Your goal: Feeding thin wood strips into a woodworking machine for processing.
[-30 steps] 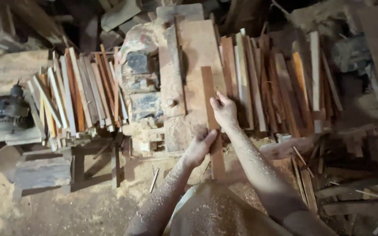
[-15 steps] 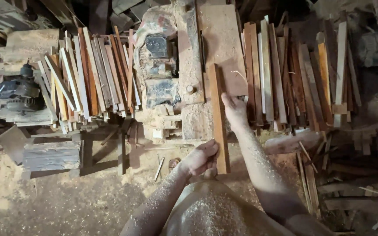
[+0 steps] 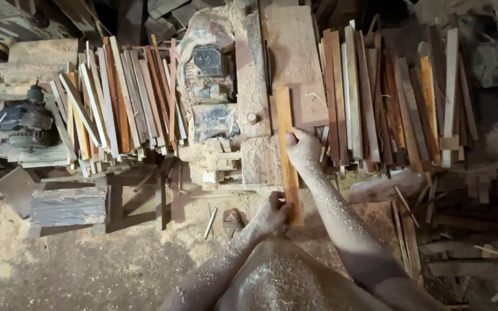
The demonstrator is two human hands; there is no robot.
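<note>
Sawdust coats both arms. The left hand (image 3: 272, 214) has its grip closed on the near end of a long wooden slat (image 3: 286, 144); the right hand (image 3: 302, 147) presses flat on its middle. Beyond that grip, the slat lies along the bench (image 3: 295, 52), with stacked strips (image 3: 387, 98) just right.

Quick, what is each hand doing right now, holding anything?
Left hand: closed on the near end of the wooden strip.
Right hand: fingers pressed on the same strip further along, on the saw table; full grip cannot be told.
</note>
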